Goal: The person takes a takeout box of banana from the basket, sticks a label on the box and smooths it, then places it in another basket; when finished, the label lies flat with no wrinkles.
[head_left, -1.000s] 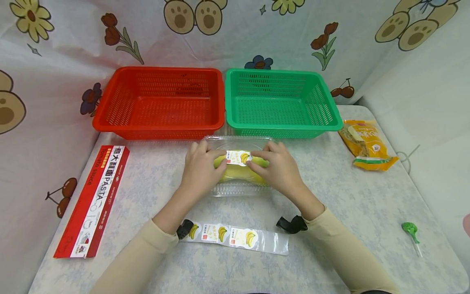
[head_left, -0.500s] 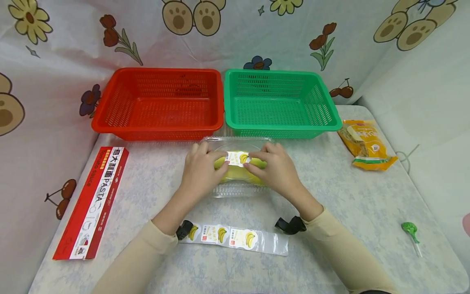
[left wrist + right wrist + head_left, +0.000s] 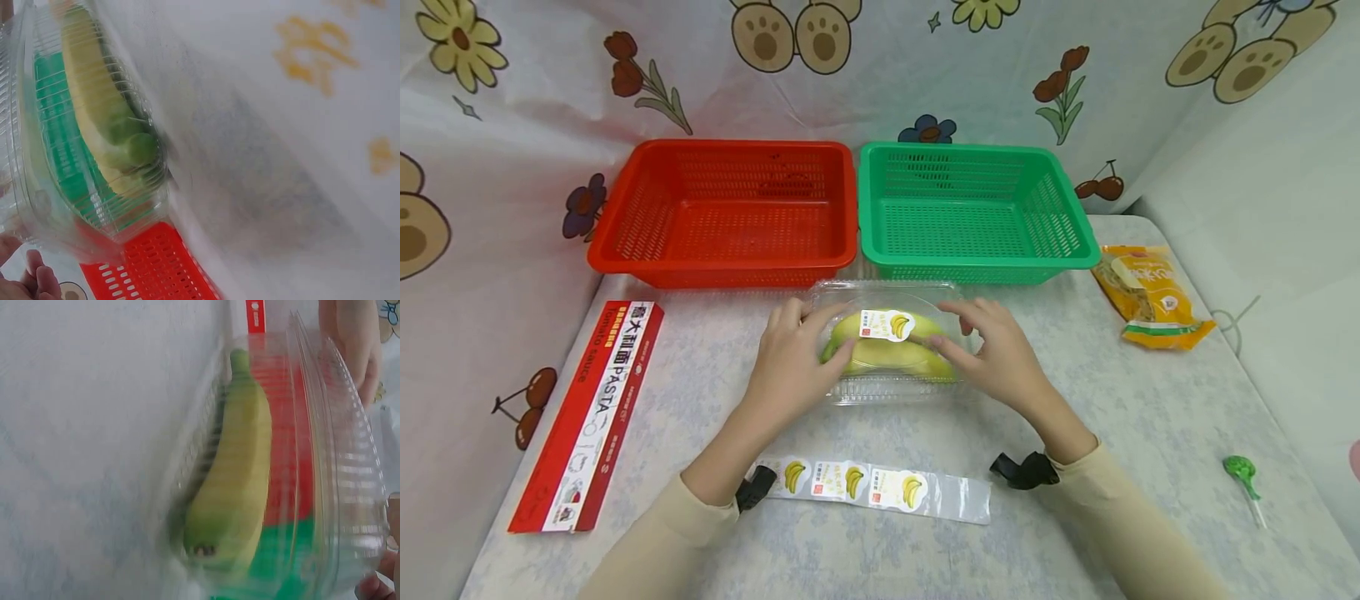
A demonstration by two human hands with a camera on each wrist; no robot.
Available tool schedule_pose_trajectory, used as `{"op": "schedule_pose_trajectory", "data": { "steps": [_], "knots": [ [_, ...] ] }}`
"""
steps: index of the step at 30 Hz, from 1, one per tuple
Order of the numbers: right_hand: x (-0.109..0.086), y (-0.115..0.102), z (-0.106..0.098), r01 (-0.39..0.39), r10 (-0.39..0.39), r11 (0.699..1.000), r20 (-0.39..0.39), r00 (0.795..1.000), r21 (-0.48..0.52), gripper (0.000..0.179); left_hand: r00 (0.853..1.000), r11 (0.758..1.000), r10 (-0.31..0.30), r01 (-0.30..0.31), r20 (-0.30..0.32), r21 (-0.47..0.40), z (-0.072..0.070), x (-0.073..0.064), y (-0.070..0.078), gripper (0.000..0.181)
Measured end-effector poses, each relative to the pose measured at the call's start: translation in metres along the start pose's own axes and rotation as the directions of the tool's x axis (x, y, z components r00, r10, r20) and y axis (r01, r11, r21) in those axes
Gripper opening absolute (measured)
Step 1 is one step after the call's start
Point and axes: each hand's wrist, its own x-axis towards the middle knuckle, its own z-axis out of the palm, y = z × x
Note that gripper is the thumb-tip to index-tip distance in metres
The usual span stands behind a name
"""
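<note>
A clear plastic clamshell box (image 3: 895, 389) lies in the middle of the table, with yellow-green bananas (image 3: 887, 357) inside. Across its lid sits a white banana sticker (image 3: 886, 325). My left hand (image 3: 793, 354) is at the box's left side, its thumb and fingers spread over the lid edge. On the opposite side is my right hand (image 3: 1000, 358), fingers apart, thumb tip near the sticker's right end. Neither hand grips anything. Both wrist views show the bananas through the ribbed box wall, with fingertips only at the frame edges.
Behind the box stand a red basket (image 3: 722, 271) and a green basket (image 3: 977, 271). A strip of banana stickers (image 3: 880, 487) lies in front. A red pasta box (image 3: 587, 417) is at left; an orange snack bag (image 3: 1150, 296) and green lollipop (image 3: 1240, 471) are at right.
Both hands have come off the sticker and moved apart, left hand leftward and right hand rightward. The sticker stays on the lid, and more of the bananas now shows.
</note>
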Motion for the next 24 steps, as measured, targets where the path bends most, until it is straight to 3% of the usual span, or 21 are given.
{"op": "schedule_pose_trajectory", "data": {
  "steps": [5, 10, 17, 24],
  "knots": [
    [-0.005, 0.013, -0.016, -0.051, 0.052, 0.998, -0.019, 0.998, 0.027, 0.046, 0.999, 0.999, -0.034, 0.034, 0.024, -0.008, -0.007, -0.009, -0.006, 0.052],
    [-0.008, 0.031, -0.036, -0.154, 0.157, 0.987, -0.072, 0.985, 0.043, 0.046, 0.992, 0.995, -0.097, 0.098, 0.085, -0.005, -0.012, -0.018, -0.012, 0.058],
    [-0.010, 0.064, -0.066, -0.347, 0.347, 0.937, -0.114, 0.931, 0.020, 0.056, 0.978, 0.991, -0.135, 0.131, 0.161, 0.040, -0.012, -0.025, -0.021, 0.063],
    [-0.007, 0.097, -0.088, -0.463, 0.458, 0.885, -0.084, 0.885, -0.047, 0.073, 0.964, 0.989, -0.142, 0.148, 0.226, -0.010, -0.008, -0.027, -0.027, 0.067]
  ]
}}
